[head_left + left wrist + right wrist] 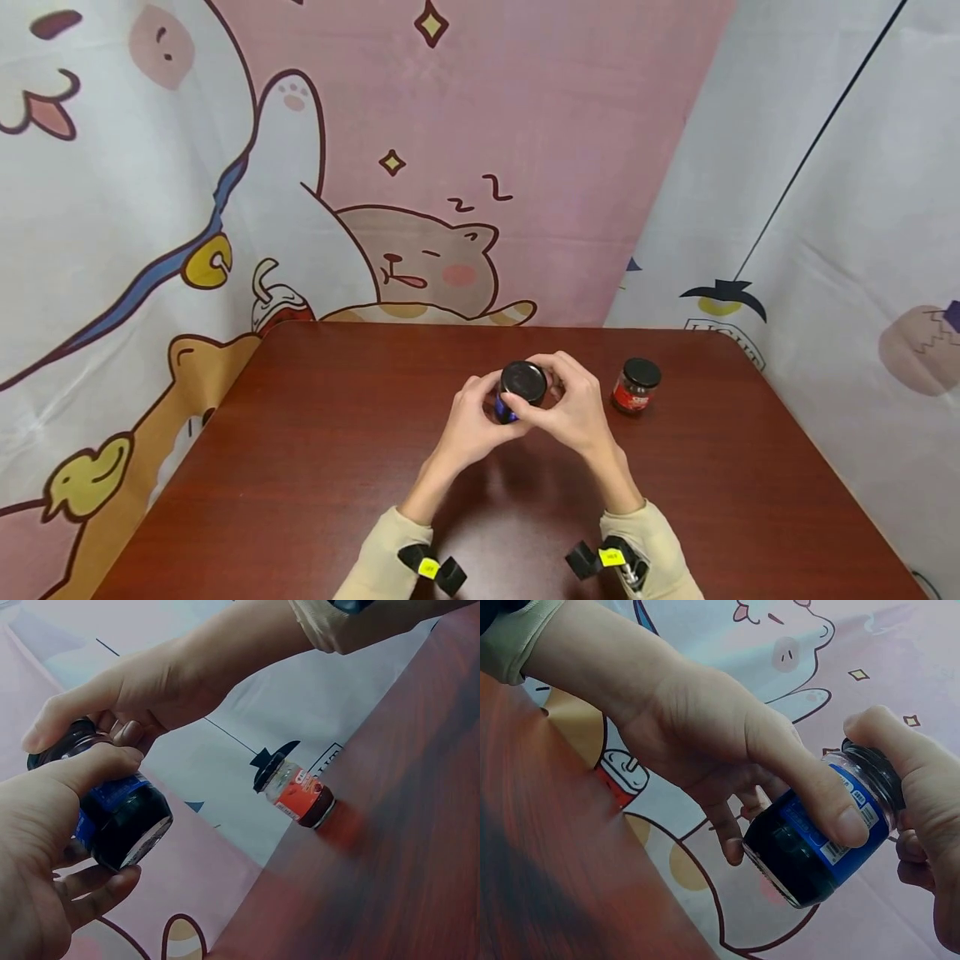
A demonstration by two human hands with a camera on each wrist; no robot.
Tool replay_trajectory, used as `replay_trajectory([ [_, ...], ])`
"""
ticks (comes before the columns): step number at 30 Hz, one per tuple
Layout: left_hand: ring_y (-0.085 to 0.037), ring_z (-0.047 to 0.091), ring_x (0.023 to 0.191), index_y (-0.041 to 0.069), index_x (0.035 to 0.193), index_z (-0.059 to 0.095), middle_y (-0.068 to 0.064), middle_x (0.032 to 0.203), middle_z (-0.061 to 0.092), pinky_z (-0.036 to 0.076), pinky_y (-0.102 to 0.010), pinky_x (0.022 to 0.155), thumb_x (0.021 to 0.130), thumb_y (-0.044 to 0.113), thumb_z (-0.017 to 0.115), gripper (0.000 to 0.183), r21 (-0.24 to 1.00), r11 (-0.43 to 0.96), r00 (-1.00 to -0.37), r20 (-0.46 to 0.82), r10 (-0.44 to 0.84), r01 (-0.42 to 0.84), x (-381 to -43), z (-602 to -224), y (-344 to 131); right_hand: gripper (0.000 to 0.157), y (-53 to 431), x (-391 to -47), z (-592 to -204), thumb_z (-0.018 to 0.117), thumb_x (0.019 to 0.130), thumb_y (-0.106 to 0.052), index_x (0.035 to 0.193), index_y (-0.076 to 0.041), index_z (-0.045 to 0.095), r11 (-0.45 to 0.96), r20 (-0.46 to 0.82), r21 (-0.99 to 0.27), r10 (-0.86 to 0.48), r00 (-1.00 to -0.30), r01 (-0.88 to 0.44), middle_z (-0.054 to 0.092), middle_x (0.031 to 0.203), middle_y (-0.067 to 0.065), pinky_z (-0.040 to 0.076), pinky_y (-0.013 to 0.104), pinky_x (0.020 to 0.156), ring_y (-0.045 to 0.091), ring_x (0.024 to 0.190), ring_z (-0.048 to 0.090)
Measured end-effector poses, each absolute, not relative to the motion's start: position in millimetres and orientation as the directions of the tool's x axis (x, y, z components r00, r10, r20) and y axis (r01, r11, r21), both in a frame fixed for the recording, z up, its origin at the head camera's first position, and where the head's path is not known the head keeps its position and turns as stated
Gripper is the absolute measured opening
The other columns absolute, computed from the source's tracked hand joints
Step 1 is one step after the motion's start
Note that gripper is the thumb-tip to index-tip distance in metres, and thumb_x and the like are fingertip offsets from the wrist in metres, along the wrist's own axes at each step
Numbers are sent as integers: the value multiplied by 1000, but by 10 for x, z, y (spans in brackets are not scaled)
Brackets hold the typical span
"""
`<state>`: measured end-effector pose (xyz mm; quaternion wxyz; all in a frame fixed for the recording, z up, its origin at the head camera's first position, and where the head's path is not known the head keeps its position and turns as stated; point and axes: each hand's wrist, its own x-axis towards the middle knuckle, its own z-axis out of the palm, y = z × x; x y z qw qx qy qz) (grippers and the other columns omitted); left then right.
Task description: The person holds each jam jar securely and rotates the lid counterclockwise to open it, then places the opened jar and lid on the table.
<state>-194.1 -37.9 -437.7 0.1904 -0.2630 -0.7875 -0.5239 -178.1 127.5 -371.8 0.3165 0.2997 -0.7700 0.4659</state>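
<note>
Both hands hold one glass jar [802, 844] with a blue label, dark contents and a black lid [523, 381], above the table. My left hand [471, 425] grips the jar's body, its thumb lying across the blue label in the right wrist view. Around the lid, the thumb and fingers of my right hand [577, 408] are curled. In the left wrist view the jar is tilted relative to the camera, and its base shows. The hands cover part of the label and lid, so whether the lid is loose cannot be told.
A second jar [636, 387], with a red label and black lid, stands upright on the brown wooden table [337, 467], right of the hands. Cartoon-printed cloth [570, 167] hangs behind and beside the table.
</note>
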Motion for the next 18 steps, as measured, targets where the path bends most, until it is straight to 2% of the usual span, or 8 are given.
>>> replay_trajectory([
  [5, -17, 57, 80, 7, 120, 68, -2, 89, 65, 57, -38, 61, 72, 17, 91, 54, 720, 311, -783, 584, 212, 621, -1944, -4363, -441, 42, 1229, -1765, -3666, 89, 61, 1, 97, 4, 69, 367, 770, -522, -187, -610, -770, 62, 78, 11, 32, 14, 57, 27, 60, 47],
  [12, -15, 56, 81, 7, 118, 70, 0, 88, 67, 55, -28, 63, 69, 17, 92, 56, 694, 353, -775, 602, 193, 627, -1949, -4338, -500, 42, 1199, -1820, -3686, 90, 61, 0, 98, 3, 69, 342, 772, -520, -204, -601, -783, 62, 79, 10, 33, 18, 57, 26, 61, 47],
  [18, -13, 54, 79, 9, 117, 71, 2, 87, 67, 55, -30, 63, 68, 20, 92, 54, 680, 387, -774, 607, 182, 623, -1944, -4306, -530, 45, 1228, -1957, -3852, 93, 61, -5, 100, 0, 70, 349, 766, -521, -212, -607, -779, 61, 79, 7, 33, 20, 56, 22, 62, 46],
])
